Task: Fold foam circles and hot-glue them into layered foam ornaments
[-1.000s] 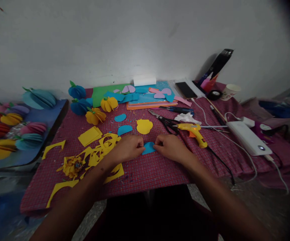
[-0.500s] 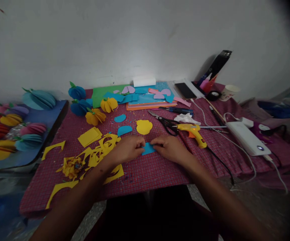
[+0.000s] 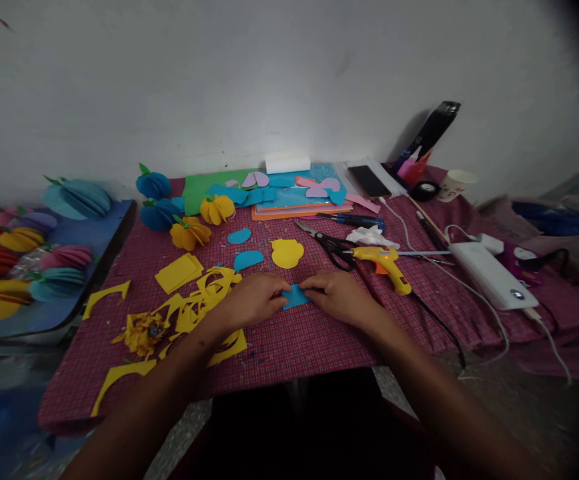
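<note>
A small blue paper piece (image 3: 296,297) lies on the checked cloth between my hands. My left hand (image 3: 260,297) pinches its left end, fingers curled together. At the right end, my right hand (image 3: 338,295) has its fingers closed on the same paper. Just beyond them is a stack of yellow paper shapes (image 3: 287,253), with two blue half-round pieces, one (image 3: 248,260) nearer and one (image 3: 239,235) farther back. Black-handled scissors (image 3: 332,248) and a yellow glue gun (image 3: 384,261) lie right of the yellow shapes.
Yellow paper scraps (image 3: 189,313) spread over the left side. Paper fruits (image 3: 189,232) stand behind them, more on a blue board (image 3: 114,233). A phone (image 3: 368,181), paper cup (image 3: 455,185) and white power bank (image 3: 492,275) with cables occupy the right side.
The fingers of my left hand have shifted very slightly at the blue paper. Both hands otherwise keep their places, and the view has moved a little.
</note>
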The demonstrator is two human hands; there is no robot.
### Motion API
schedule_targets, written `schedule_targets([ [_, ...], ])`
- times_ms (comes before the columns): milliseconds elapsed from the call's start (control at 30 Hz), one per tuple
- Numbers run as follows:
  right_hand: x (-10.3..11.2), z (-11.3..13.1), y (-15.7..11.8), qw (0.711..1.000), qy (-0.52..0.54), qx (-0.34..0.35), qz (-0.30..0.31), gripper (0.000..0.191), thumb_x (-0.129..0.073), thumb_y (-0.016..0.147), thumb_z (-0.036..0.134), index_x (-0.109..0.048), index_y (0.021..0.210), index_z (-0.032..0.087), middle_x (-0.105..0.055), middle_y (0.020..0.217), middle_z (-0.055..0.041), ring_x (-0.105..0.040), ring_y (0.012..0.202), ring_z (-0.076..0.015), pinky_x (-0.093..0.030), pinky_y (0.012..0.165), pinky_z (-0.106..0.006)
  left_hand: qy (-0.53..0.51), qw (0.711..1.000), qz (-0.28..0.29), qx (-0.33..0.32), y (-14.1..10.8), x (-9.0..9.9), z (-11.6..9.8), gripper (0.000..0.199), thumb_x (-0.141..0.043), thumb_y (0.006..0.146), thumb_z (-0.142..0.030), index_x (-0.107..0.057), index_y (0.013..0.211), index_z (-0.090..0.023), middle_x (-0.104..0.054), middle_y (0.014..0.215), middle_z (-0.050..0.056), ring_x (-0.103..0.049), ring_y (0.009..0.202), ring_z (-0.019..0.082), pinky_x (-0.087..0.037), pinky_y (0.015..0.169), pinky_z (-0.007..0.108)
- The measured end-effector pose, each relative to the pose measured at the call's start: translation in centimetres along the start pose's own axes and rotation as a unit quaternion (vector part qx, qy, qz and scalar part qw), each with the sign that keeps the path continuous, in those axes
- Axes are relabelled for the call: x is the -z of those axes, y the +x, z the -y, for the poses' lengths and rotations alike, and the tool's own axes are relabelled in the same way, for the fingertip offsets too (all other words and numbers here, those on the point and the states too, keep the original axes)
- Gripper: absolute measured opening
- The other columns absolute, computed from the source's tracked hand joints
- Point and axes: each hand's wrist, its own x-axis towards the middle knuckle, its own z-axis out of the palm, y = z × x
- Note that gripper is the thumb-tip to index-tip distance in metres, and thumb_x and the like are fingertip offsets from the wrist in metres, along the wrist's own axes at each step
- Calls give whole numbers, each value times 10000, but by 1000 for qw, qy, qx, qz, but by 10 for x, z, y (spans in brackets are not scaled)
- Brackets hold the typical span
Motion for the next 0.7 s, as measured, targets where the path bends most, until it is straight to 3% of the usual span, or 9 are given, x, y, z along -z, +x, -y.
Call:
schedule_targets([
  [500,-2,6,-2,1000,-17,-7,9,271,-560,923,154,-778,1064,229,-784,1002,-34,-689,935,-198,-475,859,-302,5,1000,-3,-30,-3,-5,3,176,-527,943,-238,-695,985,-205,-729,961,30,-638,896,184,-426,790,281],
  [700,0,2,-4,1000,26,-6,-15,250,-562,908,141,-756,1046,217,-771,1001,-31,-687,931,-182,-482,859,-294,-33,999,-15,11,-3,0,2,171,-563,884,-214,-705,978,-199,-691,833,3,-595,769,155,-395,675,257],
])
